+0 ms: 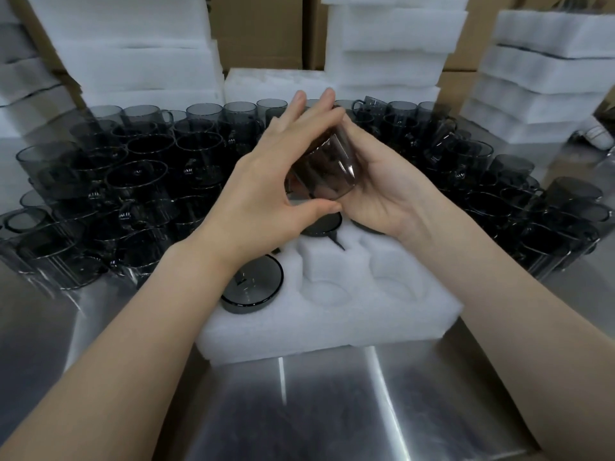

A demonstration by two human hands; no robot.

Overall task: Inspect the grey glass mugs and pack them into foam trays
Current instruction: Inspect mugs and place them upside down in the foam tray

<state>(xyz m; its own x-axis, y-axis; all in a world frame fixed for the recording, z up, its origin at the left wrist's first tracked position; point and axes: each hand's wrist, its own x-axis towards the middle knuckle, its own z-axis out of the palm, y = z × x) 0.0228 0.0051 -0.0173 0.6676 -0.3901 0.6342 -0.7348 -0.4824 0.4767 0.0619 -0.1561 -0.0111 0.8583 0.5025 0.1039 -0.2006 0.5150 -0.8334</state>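
Head view: the steel desk (pixel 332 410) is lying nearest, with both forearms reaching out over it. Just beyond its bare stretch, directly below the hands, the tray (pixel 332 331) is sitting flat on it. A packed mug (pixel 253 291) is standing bottom-up in the tray's pocket under the left wrist. Two round pockets beside it, under the right wrist, are showing only white foam. Further in, the dark rims of two more mugs are peeking out from beneath the hands, mostly hidden.

Above the tray, the hands are holding one mug (pixel 329 171) between them, tilted, clear of the foam. The left hand (pixel 276 181) is gripping it with the thumb curled beneath and the fingers stretching over its far side. The right hand (pixel 382 191) is cupping it from the other side, palm up, fingers wrapping behind the glass. Its handle is not showing.

Loose mugs (pixel 133 181) are crowding the desk to the left of the hands, to the right and behind them, standing close together and partly stacked. Behind these, foam stacks (pixel 392 44) are rising in several piles, and boxes (pixel 259 28) are standing at the back between them.
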